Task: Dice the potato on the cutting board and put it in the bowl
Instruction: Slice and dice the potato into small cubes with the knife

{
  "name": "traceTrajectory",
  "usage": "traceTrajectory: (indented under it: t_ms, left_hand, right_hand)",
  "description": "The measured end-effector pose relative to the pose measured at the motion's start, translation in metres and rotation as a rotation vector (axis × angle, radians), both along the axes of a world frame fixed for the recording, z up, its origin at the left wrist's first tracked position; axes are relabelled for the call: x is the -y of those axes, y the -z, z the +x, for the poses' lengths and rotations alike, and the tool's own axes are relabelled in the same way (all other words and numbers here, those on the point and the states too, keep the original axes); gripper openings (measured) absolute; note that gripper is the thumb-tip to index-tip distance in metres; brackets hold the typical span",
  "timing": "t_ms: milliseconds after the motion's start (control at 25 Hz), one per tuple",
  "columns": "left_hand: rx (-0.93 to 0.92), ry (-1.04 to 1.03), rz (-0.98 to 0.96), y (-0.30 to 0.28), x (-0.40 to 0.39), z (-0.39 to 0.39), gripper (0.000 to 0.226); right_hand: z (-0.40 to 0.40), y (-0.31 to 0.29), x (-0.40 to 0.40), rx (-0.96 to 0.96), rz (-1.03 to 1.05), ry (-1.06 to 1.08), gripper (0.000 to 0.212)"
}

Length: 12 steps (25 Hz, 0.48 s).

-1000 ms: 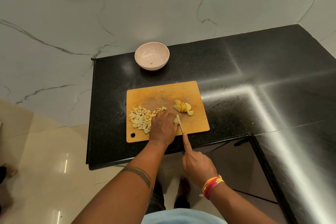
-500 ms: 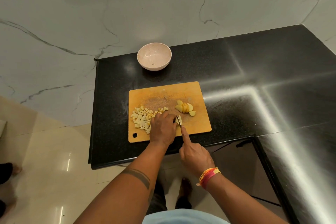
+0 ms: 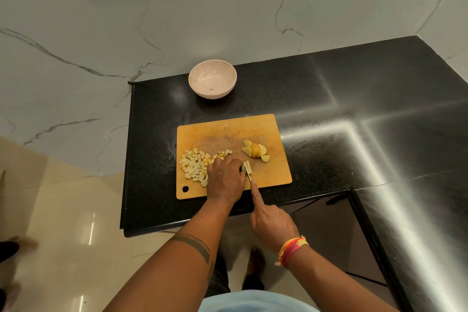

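A wooden cutting board [image 3: 274, 175] lies on the black counter. A heap of diced potato [image 3: 194, 167] covers its left side. Several potato slices [image 3: 255, 151] lie at its right middle. My left hand [image 3: 225, 180] holds down a small strip of potato [image 3: 247, 166] with curled fingers. My right hand [image 3: 272, 225] grips a knife [image 3: 249, 175], index finger stretched along its spine, blade on the strip. A pale empty bowl [image 3: 212, 78] stands behind the board.
The black counter [image 3: 354, 99] stretches to the right and turns in an L toward me. A marble wall rises behind the bowl. The counter's left edge drops to a tiled floor, where a person's feet show at far left.
The knife blade has shifted slightly along the potato strip between cuts. My left hand has stayed on the strip. The view has drifted a little.
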<state>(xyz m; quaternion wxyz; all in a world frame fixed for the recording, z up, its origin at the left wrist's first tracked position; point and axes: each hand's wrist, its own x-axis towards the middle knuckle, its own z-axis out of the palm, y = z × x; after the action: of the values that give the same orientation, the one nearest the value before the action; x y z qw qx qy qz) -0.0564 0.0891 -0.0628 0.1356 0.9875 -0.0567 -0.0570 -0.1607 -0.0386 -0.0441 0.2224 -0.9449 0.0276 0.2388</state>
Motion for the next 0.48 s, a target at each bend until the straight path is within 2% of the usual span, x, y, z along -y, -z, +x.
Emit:
traceTrajectory:
  t_ms: [320, 480]
  left_hand:
    - [0.016, 0.011, 0.014, -0.002, 0.001, -0.004, 0.034]
    - [0.052, -0.058, 0.025, -0.002, 0.009, -0.007, 0.035]
  right_hand:
    - [-0.018, -0.010, 0.013, 0.038, 0.066, 0.068, 0.078]
    - [-0.002, -0.005, 0.018, 0.039, 0.080, 0.132, 0.076]
